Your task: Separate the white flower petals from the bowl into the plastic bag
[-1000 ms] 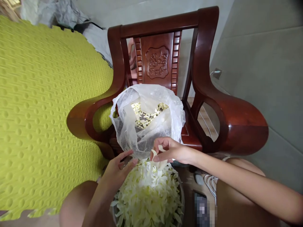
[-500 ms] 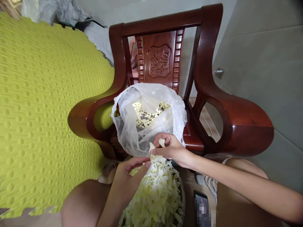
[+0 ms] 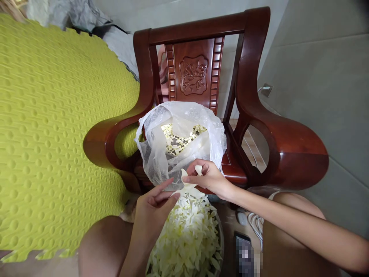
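My right hand (image 3: 206,177) pinches a white flower (image 3: 188,184) between thumb and fingers, above a round container heaped with white flowers (image 3: 187,238). To its left, my left hand (image 3: 157,202) has its index finger raised apart from the thumb; the thumb tip is close to the flower's lower petals, and I see nothing held in it. Just behind both hands, an open clear plastic bag (image 3: 184,111) on the chair seat holds many loose pale flower pieces (image 3: 175,142).
A dark red wooden armchair (image 3: 198,30) stands ahead, its arms on both sides. A yellow-green textured mat (image 3: 57,134) covers the left. At lower right lie a phone (image 3: 244,250), a white mouse-like object (image 3: 242,217) and a coiled white cable (image 3: 256,225).
My left hand has moved slightly left, and its index finger has lifted away from the thumb. My right hand has risen a little with the flower.
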The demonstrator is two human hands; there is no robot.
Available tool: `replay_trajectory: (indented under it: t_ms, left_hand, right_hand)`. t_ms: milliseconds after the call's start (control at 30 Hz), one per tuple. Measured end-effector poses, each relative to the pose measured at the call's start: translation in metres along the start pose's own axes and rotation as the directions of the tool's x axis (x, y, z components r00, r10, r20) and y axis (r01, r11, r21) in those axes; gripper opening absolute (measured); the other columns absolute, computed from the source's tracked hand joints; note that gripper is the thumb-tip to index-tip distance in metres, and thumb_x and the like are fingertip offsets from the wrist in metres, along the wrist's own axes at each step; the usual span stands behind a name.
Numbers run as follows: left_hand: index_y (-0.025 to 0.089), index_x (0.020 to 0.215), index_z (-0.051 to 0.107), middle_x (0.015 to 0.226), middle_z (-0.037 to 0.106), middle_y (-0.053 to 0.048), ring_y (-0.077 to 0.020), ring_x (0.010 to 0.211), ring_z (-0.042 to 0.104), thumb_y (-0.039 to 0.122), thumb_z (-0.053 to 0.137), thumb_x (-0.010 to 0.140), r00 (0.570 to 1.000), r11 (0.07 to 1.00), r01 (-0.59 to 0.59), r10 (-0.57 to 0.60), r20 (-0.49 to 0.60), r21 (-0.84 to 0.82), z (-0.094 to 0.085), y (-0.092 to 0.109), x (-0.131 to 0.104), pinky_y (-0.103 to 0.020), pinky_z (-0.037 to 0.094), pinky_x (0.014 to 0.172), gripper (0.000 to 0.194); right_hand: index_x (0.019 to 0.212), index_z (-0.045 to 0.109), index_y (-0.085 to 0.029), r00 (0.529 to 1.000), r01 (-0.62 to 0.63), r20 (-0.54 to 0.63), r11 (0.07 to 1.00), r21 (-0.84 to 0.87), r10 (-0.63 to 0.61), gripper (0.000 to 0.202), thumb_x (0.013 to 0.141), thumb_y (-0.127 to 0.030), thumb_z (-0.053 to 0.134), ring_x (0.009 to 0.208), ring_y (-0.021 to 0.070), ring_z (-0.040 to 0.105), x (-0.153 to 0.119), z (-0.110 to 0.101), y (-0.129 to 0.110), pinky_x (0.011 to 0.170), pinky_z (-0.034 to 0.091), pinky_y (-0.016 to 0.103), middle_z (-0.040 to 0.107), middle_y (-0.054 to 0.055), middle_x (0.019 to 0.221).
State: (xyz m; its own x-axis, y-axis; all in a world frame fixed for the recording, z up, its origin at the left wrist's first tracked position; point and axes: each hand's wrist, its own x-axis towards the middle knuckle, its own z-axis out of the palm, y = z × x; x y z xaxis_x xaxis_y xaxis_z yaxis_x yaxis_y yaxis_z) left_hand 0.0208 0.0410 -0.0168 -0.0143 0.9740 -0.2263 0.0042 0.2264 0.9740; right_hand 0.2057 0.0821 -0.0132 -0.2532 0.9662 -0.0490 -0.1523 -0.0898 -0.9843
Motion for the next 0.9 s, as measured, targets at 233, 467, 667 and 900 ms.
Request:
replay_trajectory:
  t_ms: [233, 467, 667, 900]
  left_hand:
    - [0.012, 0.124, 0.06, 0.073, 0.078, -0.005, -0.0141, 0.065, 0.067, 0.036, 0.085, 0.061, 0.996, 0.998, -0.061, 0.062, -0.066, 0.027, -0.002, 0.005, 0.0, -0.022, 0.053, 0.067, 0.072]
    - [0.016, 0.11, 0.055, 0.061, 0.073, -0.002, -0.0142, 0.056, 0.063, 0.039, 0.086, 0.058, 0.976, 0.988, -0.134, 0.145, -0.165, 0.073, 0.006, 0.008, -0.007, -0.021, 0.049, 0.057, 0.064]
    - [0.019, 0.099, 0.051, 0.059, 0.072, -0.001, -0.014, 0.054, 0.061, 0.042, 0.087, 0.056, 0.976, 0.989, -0.13, 0.14, -0.165, 0.069, 0.007, 0.007, -0.008, -0.022, 0.047, 0.055, 0.061]
    - [0.02, 0.092, 0.049, 0.051, 0.061, 0.007, -0.0078, 0.047, 0.048, 0.041, 0.088, 0.054, 0.971, 0.98, -0.168, 0.183, -0.151, 0.103, 0.009, 0.002, -0.007, -0.016, 0.037, 0.047, 0.059]
  right_hand:
    - [0.068, 0.06, -0.017, 0.689, 0.671, 0.084, 0.59, -0.45, -0.72, 0.022, 0.076, -0.025, 0.079, 0.057, 0.0095, 0.049, -0.01, -0.009, -0.009, 0.054, 0.04, 0.023, 0.054, -0.003, 0.063]
    - [0.117, 0.068, -0.016, 0.717, 0.686, 0.462, 0.411, -0.6, -0.523, 0.036, 0.089, -0.038, 0.065, 0.06, 0.0122, 0.054, -0.023, -0.012, -0.003, 0.054, 0.044, 0.024, 0.057, 0.002, 0.075]
    - [0.122, 0.066, -0.013, 0.747, 0.65, 0.47, 0.369, -0.664, -0.47, 0.04, 0.094, -0.04, 0.057, 0.061, 0.0133, 0.057, -0.021, -0.012, 0.0, 0.055, 0.045, 0.025, 0.059, 0.006, 0.081]
    - [0.117, 0.069, -0.017, 0.799, 0.599, 0.496, 0.379, -0.706, -0.339, 0.03, 0.094, -0.034, 0.058, 0.066, 0.0145, 0.057, -0.023, -0.012, -0.004, 0.058, 0.043, 0.026, 0.06, 0.005, 0.082]
